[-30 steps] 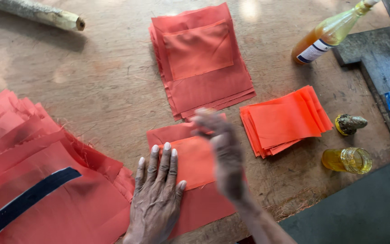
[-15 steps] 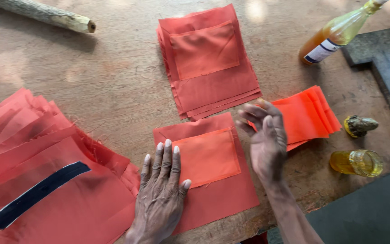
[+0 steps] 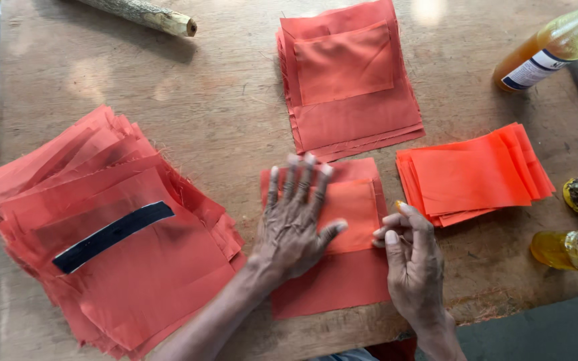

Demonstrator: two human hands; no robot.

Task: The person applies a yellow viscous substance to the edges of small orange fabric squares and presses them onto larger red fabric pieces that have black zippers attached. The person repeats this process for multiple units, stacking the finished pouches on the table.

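Wooden table [image 3: 222,127], left hand [image 3: 296,224] flattening orange fabric piece [image 3: 349,281]

This looks like a small sewing or tailoring workshop. A worn, scratched wooden worktop [image 3: 222,113] carries cut orange cloth sorted into piles: a big fanned stack [image 3: 108,234] at the left edge, a stack with patch pieces [image 3: 352,87] at the far edge, and a brighter small stack [image 3: 473,174] toward the right edge. A wooden stick [image 3: 145,13] lies at the far left corner, and bottles of yellow liquid [image 3: 550,47] stand along the right edge.
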